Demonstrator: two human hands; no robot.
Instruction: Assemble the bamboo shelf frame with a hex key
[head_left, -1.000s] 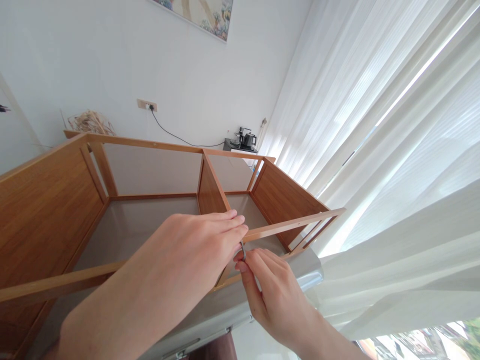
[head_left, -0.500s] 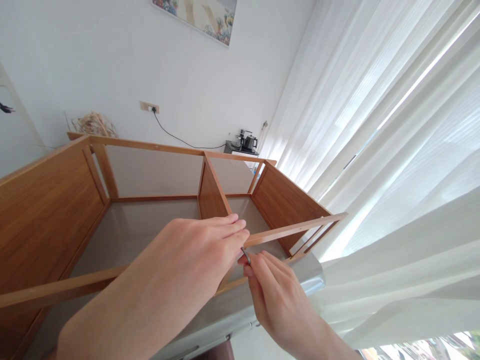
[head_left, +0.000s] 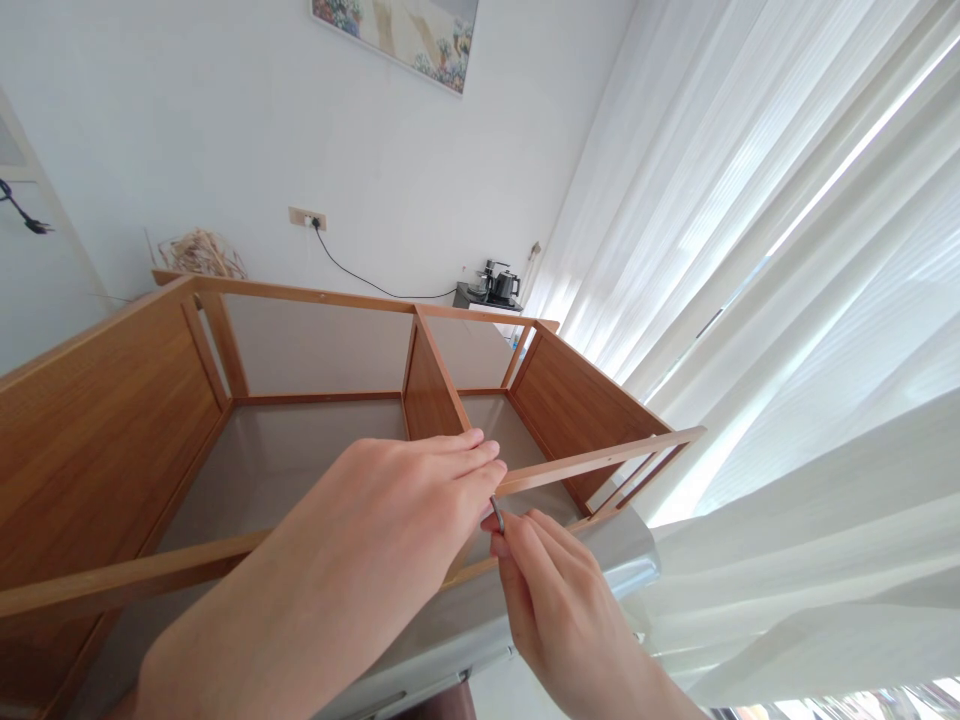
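A wooden furniture frame (head_left: 600, 461) with a middle divider panel (head_left: 433, 378) stands before me. My left hand (head_left: 397, 530) lies over the near rail where the divider meets it, fingers together and closed over that joint. Just below and to the right, my right hand (head_left: 559, 590) pinches a small metal hex key (head_left: 497, 514) between thumb and forefinger. The upper end of the key points up to the rail beside my left fingertips. Whether its tip sits in a screw is hidden.
Beneath the frame is a grey, glossy tabletop (head_left: 634, 560). White curtains (head_left: 810, 380) hang close on the right. A black kettle (head_left: 506, 288) stands on a small cabinet by the wall, its cord running to a wall socket (head_left: 306, 217). Dry straw-like strands (head_left: 201, 252) lie behind the frame.
The whole view has shifted slightly, with everything sitting a little farther right. Both hands keep their places on the frame and the hex key; I see no clear turn of the key.
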